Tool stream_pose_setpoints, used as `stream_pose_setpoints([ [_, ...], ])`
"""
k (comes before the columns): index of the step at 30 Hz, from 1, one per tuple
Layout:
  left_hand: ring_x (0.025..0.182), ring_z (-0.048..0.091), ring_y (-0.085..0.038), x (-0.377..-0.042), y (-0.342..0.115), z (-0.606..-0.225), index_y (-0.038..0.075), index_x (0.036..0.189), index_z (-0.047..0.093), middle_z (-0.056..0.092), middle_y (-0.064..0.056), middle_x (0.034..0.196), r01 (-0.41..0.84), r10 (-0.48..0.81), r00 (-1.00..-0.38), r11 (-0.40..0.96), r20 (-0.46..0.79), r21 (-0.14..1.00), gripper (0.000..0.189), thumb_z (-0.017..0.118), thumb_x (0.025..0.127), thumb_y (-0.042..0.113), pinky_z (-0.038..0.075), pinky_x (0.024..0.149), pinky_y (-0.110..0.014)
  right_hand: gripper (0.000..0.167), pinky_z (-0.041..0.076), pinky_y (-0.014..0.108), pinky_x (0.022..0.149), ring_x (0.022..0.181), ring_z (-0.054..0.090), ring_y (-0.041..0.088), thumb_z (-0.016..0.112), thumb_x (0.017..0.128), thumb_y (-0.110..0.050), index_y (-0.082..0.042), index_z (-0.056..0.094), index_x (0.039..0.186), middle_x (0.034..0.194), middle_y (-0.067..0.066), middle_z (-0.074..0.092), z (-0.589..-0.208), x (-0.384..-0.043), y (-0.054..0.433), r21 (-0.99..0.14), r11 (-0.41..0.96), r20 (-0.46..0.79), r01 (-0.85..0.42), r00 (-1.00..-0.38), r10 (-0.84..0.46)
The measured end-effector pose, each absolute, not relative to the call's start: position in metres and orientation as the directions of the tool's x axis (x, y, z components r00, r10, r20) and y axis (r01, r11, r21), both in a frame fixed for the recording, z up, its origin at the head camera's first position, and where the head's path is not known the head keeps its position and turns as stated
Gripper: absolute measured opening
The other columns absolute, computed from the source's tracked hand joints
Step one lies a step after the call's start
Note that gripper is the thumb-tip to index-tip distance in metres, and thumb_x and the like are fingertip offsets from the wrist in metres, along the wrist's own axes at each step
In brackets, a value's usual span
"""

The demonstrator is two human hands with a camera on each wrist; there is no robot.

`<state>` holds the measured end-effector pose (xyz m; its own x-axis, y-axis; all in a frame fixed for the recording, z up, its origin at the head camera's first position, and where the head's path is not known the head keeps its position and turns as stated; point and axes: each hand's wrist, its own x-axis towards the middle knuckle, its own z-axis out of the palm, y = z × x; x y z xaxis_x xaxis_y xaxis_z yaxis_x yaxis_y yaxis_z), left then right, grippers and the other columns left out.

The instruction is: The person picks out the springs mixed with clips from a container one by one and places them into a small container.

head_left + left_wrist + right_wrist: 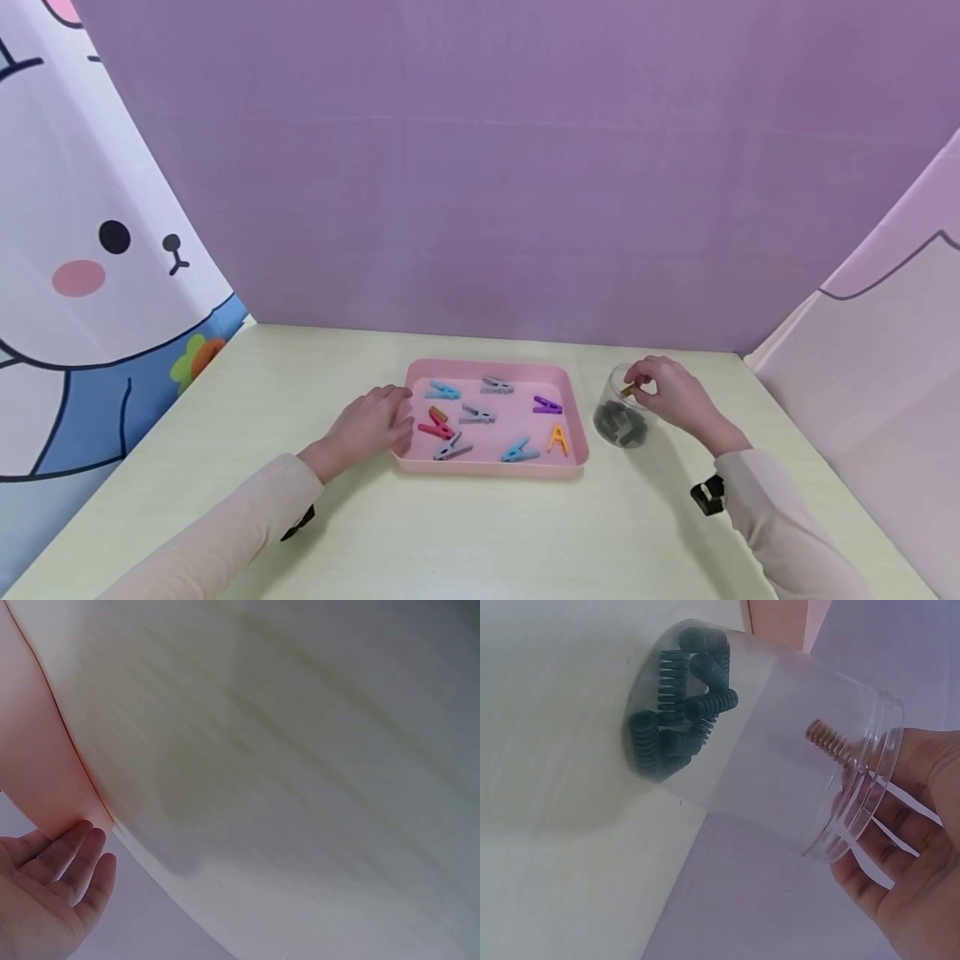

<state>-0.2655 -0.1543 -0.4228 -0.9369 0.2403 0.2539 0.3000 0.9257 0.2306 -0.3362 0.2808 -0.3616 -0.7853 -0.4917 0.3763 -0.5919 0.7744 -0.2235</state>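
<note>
A clear jar point(780, 757) stands on the table, with several dark coil springs point(673, 690) lying at its bottom. My right hand point(678, 398) is at the jar's mouth, and its fingertips pinch a brass-coloured coil spring point(829, 742) just inside the rim. My left hand point(367, 429) rests at the left edge of the pink tray point(480, 468), its fingers loosely bent and touching the rim. Another brass-coloured spring point(438, 414) lies in the tray beside a red clothespin point(438, 427).
Several other clothespins lie spread in the tray, among them a purple one point(547, 406), a yellow one point(557, 439) and a light blue one point(519, 451). The pale table point(480, 542) meets a purple cloth wall point(480, 208) at the back.
</note>
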Motion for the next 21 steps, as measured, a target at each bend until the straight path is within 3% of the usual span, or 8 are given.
stream_pose_setpoints([
  [21,0.107,0.056,-0.029,-0.2677,-0.1551,-0.4243,0.003,0.121,0.053,0.058,-0.014,0.119,0.299,0.240,-0.940,0.922,0.243,0.246,0.049,0.062,0.082,0.031,0.049,0.089,-0.043,0.012,0.048,0.040,0.069,0.080,0.058,0.023,0.065,0.074,0.000,-0.007,0.065,0.083,0.083,0.005,0.064,-0.3639,-0.3349,0.2800,-0.234,0.793,0.385,-0.562,-0.803,-0.455],
])
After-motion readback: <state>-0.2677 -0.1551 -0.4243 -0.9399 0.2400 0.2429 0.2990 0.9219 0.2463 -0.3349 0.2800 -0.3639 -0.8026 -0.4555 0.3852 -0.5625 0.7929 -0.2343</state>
